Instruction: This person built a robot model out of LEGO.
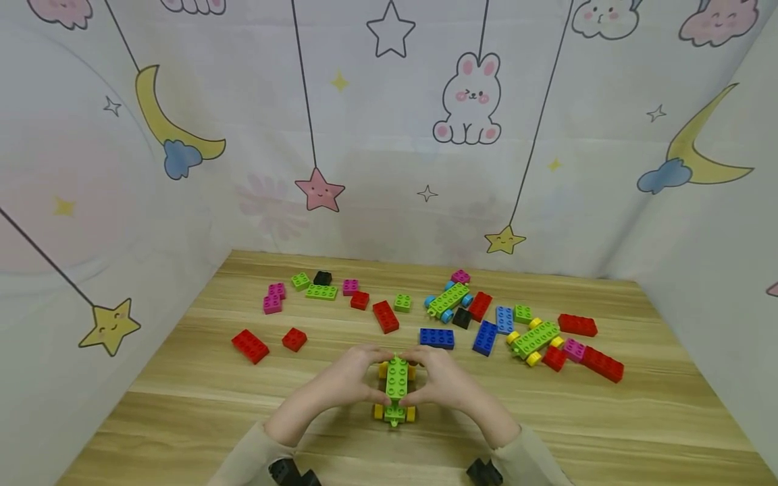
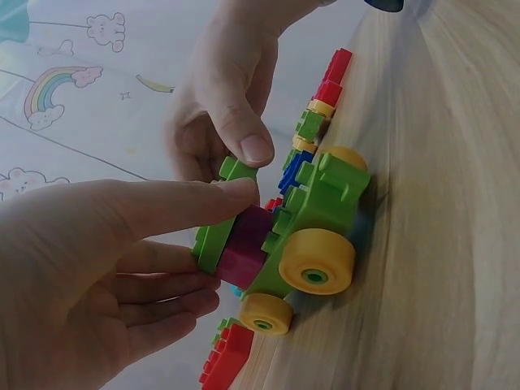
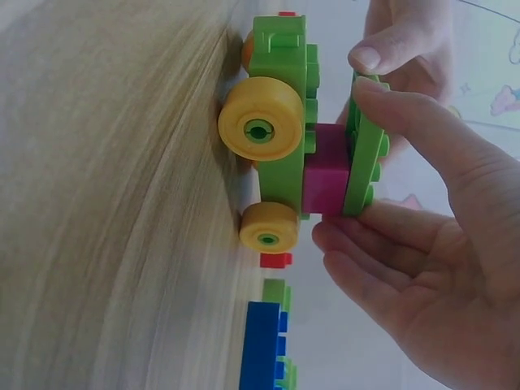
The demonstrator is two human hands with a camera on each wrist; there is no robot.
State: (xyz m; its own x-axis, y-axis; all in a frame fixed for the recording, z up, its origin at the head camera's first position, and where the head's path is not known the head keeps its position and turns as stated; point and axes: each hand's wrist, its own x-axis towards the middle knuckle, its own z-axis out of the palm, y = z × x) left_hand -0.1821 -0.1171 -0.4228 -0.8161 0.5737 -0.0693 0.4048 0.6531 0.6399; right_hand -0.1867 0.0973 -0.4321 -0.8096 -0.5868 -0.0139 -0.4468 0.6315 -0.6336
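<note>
Both hands are on one long lime-green toy brick, its ends between thumb and fingers. My left hand comes from the left, thumb at the near end and fingers at the far end. My right hand mirrors it from the other side. Under the long brick is a magenta brick, standing on a lime-green wheeled base with studs on top. Yellow wheels carry the base on the table. In the right wrist view, the long brick lies flat along the magenta one and overhangs it towards the thumbs.
Loose bricks are spread beyond the hands, among them a red brick at left and a blue brick in the middle. Two more wheeled bases, one with blue wheels and one with yellow wheels, stand right of centre on the wooden table.
</note>
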